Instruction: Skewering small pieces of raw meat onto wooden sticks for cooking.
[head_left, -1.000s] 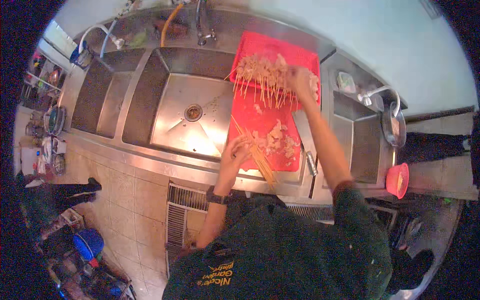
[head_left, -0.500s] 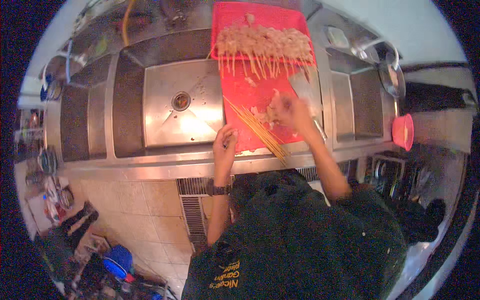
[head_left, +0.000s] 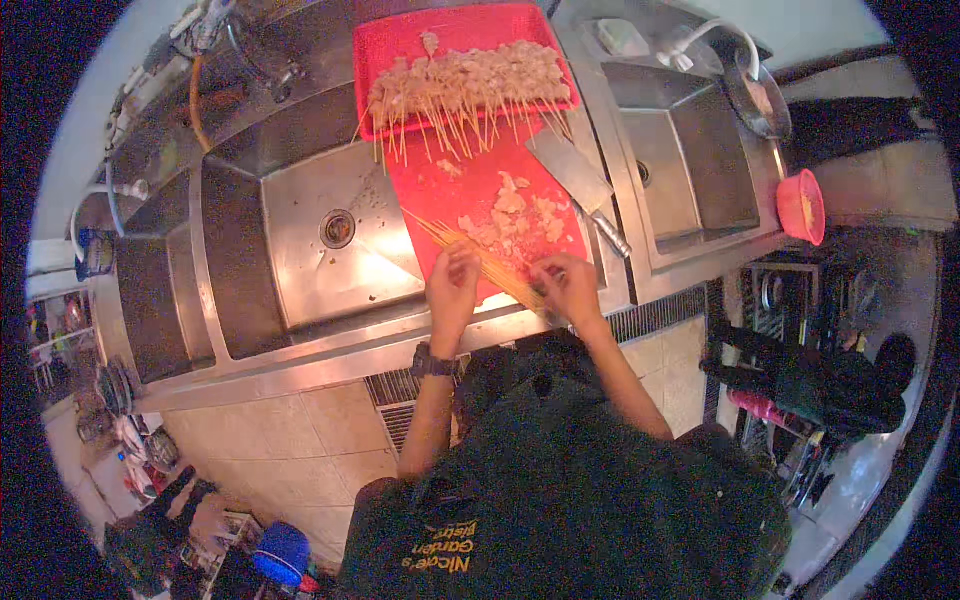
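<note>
My left hand (head_left: 455,285) is over the left edge of a red cutting board (head_left: 420,185), its fingers curled together beside a bundle of thin wooden skewers (head_left: 497,270). Opposite it, my right hand (head_left: 568,284) has its fingers pinched at the near end of the bundle. Whatever either hand grips is too small to make out. Small pieces of pale raw meat (head_left: 510,200) lie beyond the skewers. On the board's right side rests a cleaver (head_left: 575,175), handle toward me. Past the board, a red tray (head_left: 367,75) holds many meat-threaded skewers (head_left: 470,80), bare ends toward me.
A steel sink (head_left: 310,220) with a drain lies left of the board, and another sink (head_left: 690,170) lies right. A pink bowl (head_left: 802,207) and a pan (head_left: 757,100) stand at the far right. A blue bucket (head_left: 282,553) is on the floor behind left.
My right hand has come back from the meat pieces to the near end of the skewers. My left hand has moved in closer to the bundle. The whole view has turned slightly.
</note>
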